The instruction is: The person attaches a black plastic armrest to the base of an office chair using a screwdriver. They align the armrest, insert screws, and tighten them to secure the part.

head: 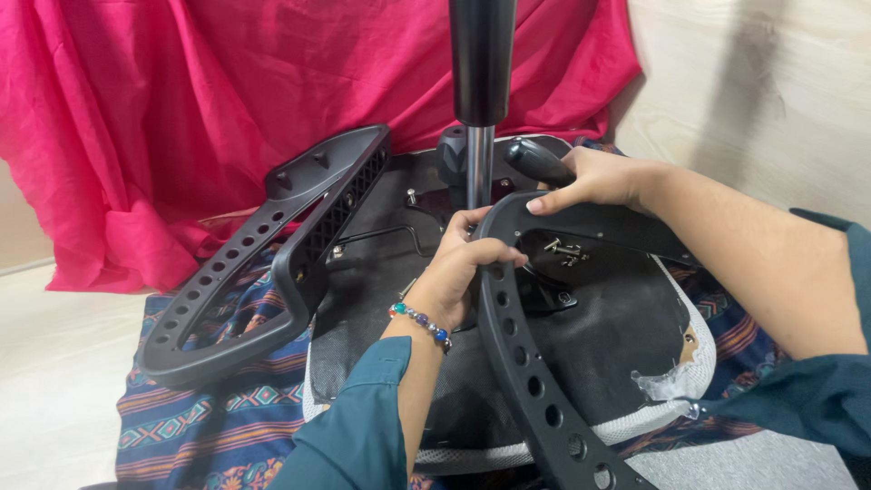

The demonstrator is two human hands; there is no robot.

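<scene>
- The black curved plastic armrest with a row of round holes (531, 363) lies across the upturned underside of the office-chair seat (617, 327), its upper bracket end near the middle of the seat and its long arc running down toward you.
- You should find it stiff and fairly light, a hard moulded piece that will not flex much; its smooth rim may slip, so the flat bracket end and the bend beside it look like the surest places to take hold.
- Your left hand (458, 268) has its grip curled around the inner edge of that armrest at the bend, fingers wrapped over the rim.
- Your right hand (594, 180) rests on the top of the bracket end, fingers closed over its edge, just beside a black lever handle (537, 161).
- A few loose silver screws (564, 251) lie on the seat plate just under the bracket.
- The chrome and black gas-lift column (481, 109) stands upright from the middle of the seat, just behind your hands.
- A second matching black armrest (263, 272) leans on the seat's left side, apart from both hands.
- The seat sits on a striped patterned cloth (209, 408) on the pale floor (54, 381), with a pink draped fabric (181, 109) behind.
</scene>
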